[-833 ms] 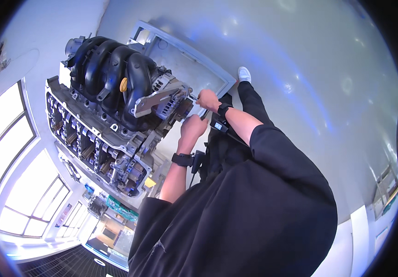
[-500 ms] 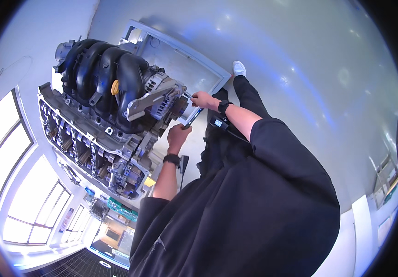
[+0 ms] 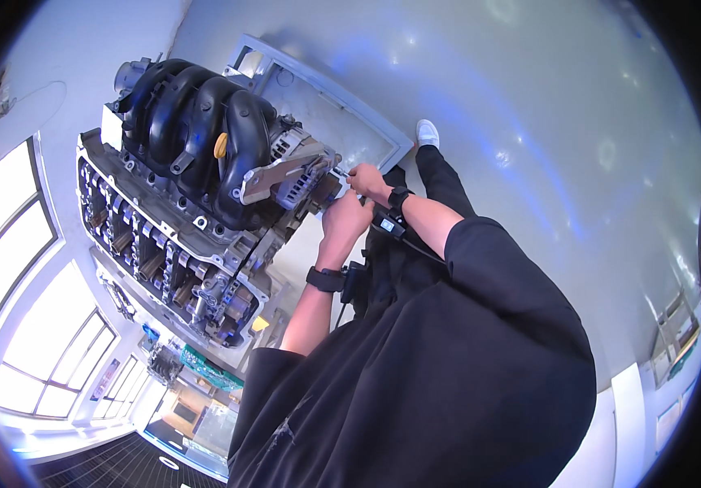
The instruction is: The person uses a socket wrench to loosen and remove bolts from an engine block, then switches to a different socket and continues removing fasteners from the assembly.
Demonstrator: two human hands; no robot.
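Observation:
The car engine [image 3: 196, 187] carries a black intake manifold [image 3: 196, 114] and, at its right end, an alternator [image 3: 295, 189] beside a metal bracket [image 3: 273, 177]. At that end my right hand [image 3: 369, 184] is closed round the head end of a ratchet wrench, whose thin metal shaft [image 3: 340, 172] reaches toward the engine. My left hand [image 3: 346, 221] is closed just below it, by the wrench's handle, which the fingers mostly hide. Where the shaft's tip meets the engine is too small to make out.
A grey metal frame with a tray [image 3: 326, 93] lies beyond the engine. A yellow-handled dipstick [image 3: 220, 145] stands out by the manifold. Another engine [image 3: 165, 364] and a green cloth [image 3: 208, 370] are at the lower left. My white shoe [image 3: 427, 132] is on the floor.
My left hand has moved up and right, close to my right hand; the wrench handle that showed between them is now mostly hidden. My right hand stays at the engine's end.

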